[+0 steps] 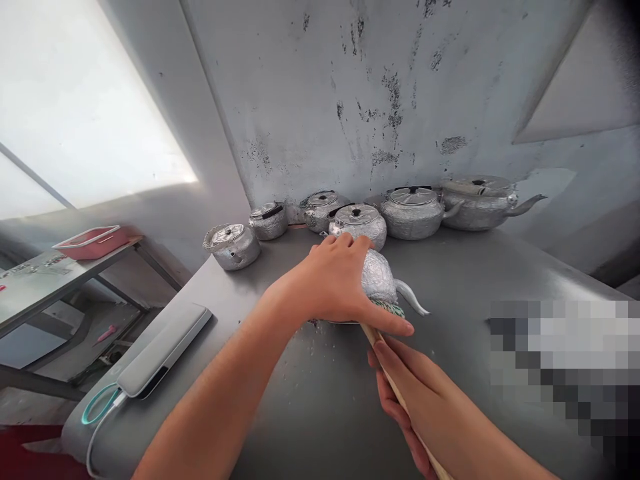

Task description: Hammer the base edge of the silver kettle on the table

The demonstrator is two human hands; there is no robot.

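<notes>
The kettle [379, 275] is silver-grey, with a dented, crumpled-looking skin and a glossy sheen. Its rounded side faces up; a smooth spout curves outward and down at its right. A green-and-white patterned band lies under its near edge. The left hand [335, 280] is spread over the kettle's left side, thumb extended. The right hand [400, 387], nearer than the kettle, is closed around a wooden rod [407, 407]. The kettle is over the desk [300, 400]; six similar pots [415, 220] stand beyond it.
</notes>
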